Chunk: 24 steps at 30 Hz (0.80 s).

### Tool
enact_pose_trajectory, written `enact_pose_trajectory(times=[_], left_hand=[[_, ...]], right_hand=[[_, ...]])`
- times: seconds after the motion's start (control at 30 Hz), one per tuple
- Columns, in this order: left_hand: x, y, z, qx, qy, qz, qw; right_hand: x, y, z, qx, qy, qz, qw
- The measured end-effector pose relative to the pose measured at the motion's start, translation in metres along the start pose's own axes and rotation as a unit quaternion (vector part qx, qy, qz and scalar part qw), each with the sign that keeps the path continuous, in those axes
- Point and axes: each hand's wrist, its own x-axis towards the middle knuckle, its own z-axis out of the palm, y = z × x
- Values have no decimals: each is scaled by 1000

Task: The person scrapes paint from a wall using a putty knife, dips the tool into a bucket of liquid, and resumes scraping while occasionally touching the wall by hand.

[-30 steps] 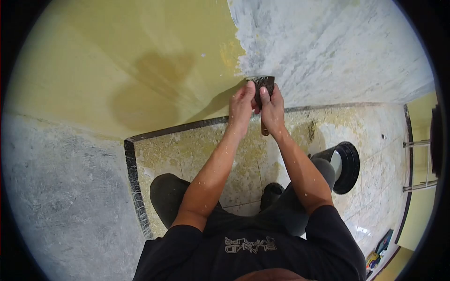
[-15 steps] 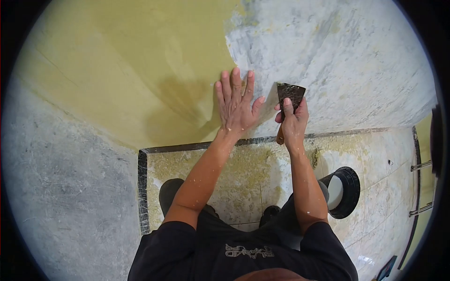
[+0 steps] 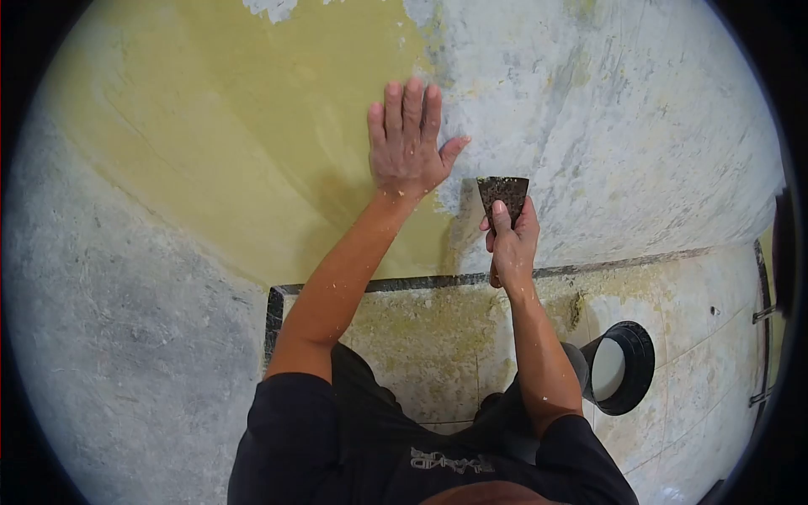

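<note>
My left hand (image 3: 408,151) lies flat with fingers stretched on the yellow painted part of the wall (image 3: 286,109), its thumb reaching toward the scraped grey-white part (image 3: 589,151). In my right hand (image 3: 513,240) is a scraper (image 3: 503,195), its dark, speckled blade pointing up and its brown handle mostly covered by my fingers. The blade is near the lower end of the border between yellow and white. Whether it touches the wall I cannot tell. Small flakes stick to both forearms.
A black bucket (image 3: 641,369) with whitish liquid stands on the floor at the right, beside my leg. Yellow flakes litter the tiled floor (image 3: 421,337). A dark strip (image 3: 404,284) runs along the wall's foot. A grey wall (image 3: 143,337) is at the left.
My left hand has moved up the wall and slightly left. My right hand with the scraper is lower and a little further left in view. The view has shifted, showing more of the upper wall.
</note>
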Motion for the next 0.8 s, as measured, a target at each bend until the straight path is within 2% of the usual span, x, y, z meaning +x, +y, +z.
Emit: enact_pose_trajectory(times=[0.1,0.13,0.17,0.2,0.23,0.27,0.3,0.33,0.37,0.4,0.43,0.47,0.5,0.53,0.57,0.63,0.73,0.8], left_hand=[[-45,-3,8,-3,-36,45,998],[-63,-10,5,38,-72,82,993],[-77,-9,-4,78,-111,118,984],[-93,-1,-15,76,-116,117,983],[-104,12,-27,38,-203,-45,977],[-111,26,-38,-3,-285,-203,937],[-117,40,-48,-8,-289,-203,936],[-114,55,-61,-193,-301,-360,862],[-112,70,-68,-365,-292,-495,732],[-120,90,-59,-370,-224,-544,719],[-115,89,-60,-376,-221,-548,714],[-104,85,-60,-527,-237,-603,550],[-97,82,-58,-650,-244,-625,356],[-96,81,-50,-691,-240,-602,321],[-94,85,-44,-697,-241,-597,317],[-88,94,-32,-712,-141,-650,225],[-92,95,-23,-732,-162,-630,203],[-95,96,-26,-725,-188,-633,195]], right_hand=[[-3,-9,1,-12,11,2,1000],[-4,-7,-1,-12,11,5,1000],[-4,-3,-5,-50,6,3,999],[-3,1,-7,-88,0,1,996],[-2,3,-5,-89,1,2,996],[-3,6,-2,-130,5,-34,991],[-4,7,0,-174,6,-70,982],[-4,6,2,-198,8,-68,978],[-2,8,5,-205,7,-67,976],[0,12,9,-224,8,-84,971],[4,16,12,-242,8,-104,965],[6,20,15,-259,7,-99,961],[7,22,19,-266,9,-101,959],[6,22,24,-284,11,-100,954],[8,22,28,-300,16,-100,948],[14,18,30,-354,33,-107,929],[19,22,25,-417,47,-106,901],[16,30,21,-403,47,-116,907]])
